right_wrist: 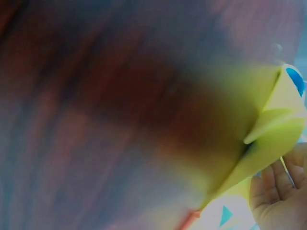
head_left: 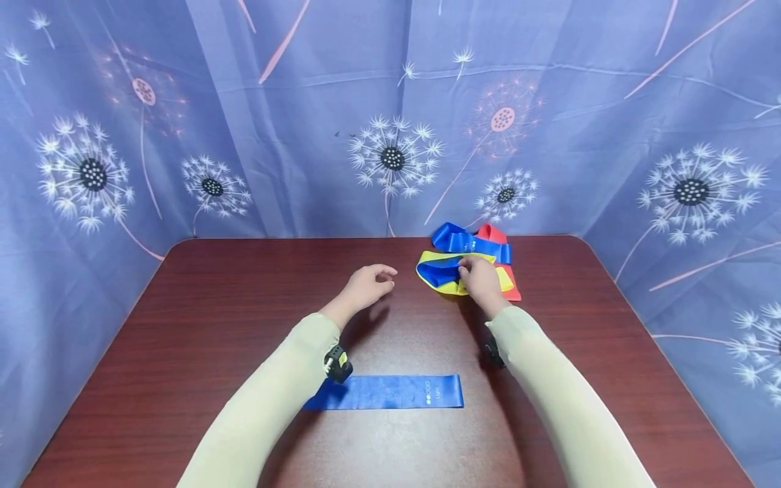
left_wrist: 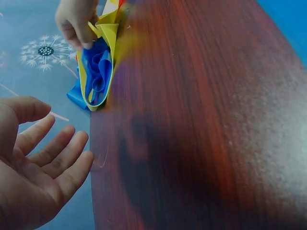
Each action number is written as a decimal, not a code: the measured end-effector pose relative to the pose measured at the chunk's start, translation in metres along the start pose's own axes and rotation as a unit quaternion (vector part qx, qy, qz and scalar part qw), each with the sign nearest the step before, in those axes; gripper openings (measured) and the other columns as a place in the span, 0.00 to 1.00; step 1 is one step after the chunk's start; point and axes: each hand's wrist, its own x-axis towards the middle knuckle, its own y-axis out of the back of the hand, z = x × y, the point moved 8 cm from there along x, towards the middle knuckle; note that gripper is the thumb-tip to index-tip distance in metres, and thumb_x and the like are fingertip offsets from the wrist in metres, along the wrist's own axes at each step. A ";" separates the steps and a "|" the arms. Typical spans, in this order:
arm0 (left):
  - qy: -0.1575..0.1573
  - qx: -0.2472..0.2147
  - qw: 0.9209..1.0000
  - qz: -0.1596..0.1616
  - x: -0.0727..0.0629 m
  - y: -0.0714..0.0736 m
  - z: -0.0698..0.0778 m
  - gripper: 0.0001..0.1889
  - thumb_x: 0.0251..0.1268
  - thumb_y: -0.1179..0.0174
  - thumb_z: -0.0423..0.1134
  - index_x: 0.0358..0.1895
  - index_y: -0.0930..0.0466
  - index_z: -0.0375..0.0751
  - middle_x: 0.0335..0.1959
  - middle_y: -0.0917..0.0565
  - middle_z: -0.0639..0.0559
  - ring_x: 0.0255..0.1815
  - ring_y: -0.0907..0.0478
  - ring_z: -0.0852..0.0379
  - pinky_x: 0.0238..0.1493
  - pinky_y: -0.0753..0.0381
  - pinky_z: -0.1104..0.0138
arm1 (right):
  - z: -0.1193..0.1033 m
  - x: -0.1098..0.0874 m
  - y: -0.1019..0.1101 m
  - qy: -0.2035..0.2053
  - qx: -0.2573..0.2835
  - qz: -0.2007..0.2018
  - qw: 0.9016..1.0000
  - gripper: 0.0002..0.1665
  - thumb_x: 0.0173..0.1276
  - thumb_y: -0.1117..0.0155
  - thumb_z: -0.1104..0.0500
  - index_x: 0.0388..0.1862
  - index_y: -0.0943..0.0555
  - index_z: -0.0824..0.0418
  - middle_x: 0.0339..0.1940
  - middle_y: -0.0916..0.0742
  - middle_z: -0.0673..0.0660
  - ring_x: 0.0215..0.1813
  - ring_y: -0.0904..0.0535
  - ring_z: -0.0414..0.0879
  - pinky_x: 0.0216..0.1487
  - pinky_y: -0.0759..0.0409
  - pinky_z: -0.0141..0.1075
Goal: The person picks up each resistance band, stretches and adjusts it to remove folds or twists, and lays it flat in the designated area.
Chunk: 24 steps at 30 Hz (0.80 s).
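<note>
A heap of elastic loop bands lies at the back right of the table. In it, a yellow loop band (head_left: 448, 288) stands open around a blue loop band (head_left: 441, 272). My right hand (head_left: 483, 279) reaches into the heap from the front, thumb and fingertips pinching the blue band at the yellow loop's rim. My left hand (head_left: 364, 287) hovers over the table left of the heap, fingers loosely bent and nothing in them; its palm shows in the left wrist view. Flat near me lies another blue band (head_left: 390, 392) with white print, its left end hidden under my left forearm.
Behind the yellow loop sit a printed blue band (head_left: 470, 244) and a red band (head_left: 493, 234). The dark wooden table (head_left: 213, 339) ends at the back against a blue curtain (head_left: 305, 135) with a dandelion print. A small black wrist camera (head_left: 337, 364) is strapped on my left sleeve.
</note>
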 end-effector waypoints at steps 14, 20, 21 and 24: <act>-0.004 0.001 1.000 0.011 0.011 -0.004 0.013 0.20 0.70 0.42 0.36 0.64 0.21 0.36 0.57 0.13 0.41 0.64 0.19 0.44 0.68 0.23 0.54 | -0.033 -0.010 0.039 -0.023 0.170 0.022 0.985 0.17 0.79 0.45 0.61 0.56 0.19 0.72 0.50 0.13 0.71 0.44 0.13 0.58 0.44 0.15 0.33; -0.025 0.000 1.000 0.017 0.012 -0.002 0.022 0.20 0.71 0.40 0.38 0.63 0.20 0.37 0.56 0.12 0.41 0.63 0.18 0.45 0.68 0.23 0.54 | -0.044 -0.014 0.045 -0.067 0.325 -0.020 0.943 0.21 0.80 0.47 0.61 0.63 0.25 0.74 0.39 0.16 0.49 0.36 0.21 0.34 0.44 0.16 0.22; -0.028 0.001 0.999 0.019 0.013 -0.002 0.024 0.20 0.71 0.40 0.39 0.63 0.20 0.38 0.56 0.12 0.41 0.63 0.18 0.45 0.68 0.23 0.54 | -0.046 -0.015 0.045 -0.068 0.340 -0.030 0.938 0.21 0.80 0.47 0.61 0.64 0.26 0.74 0.37 0.18 0.45 0.36 0.21 0.33 0.44 0.16 0.23; -0.038 -0.007 0.999 0.020 0.014 0.000 0.031 0.21 0.71 0.39 0.39 0.64 0.20 0.39 0.57 0.13 0.41 0.64 0.18 0.45 0.68 0.23 0.54 | -0.054 -0.019 0.045 -0.062 0.357 -0.055 0.931 0.22 0.80 0.47 0.60 0.65 0.27 0.74 0.35 0.18 0.41 0.37 0.21 0.33 0.46 0.15 0.23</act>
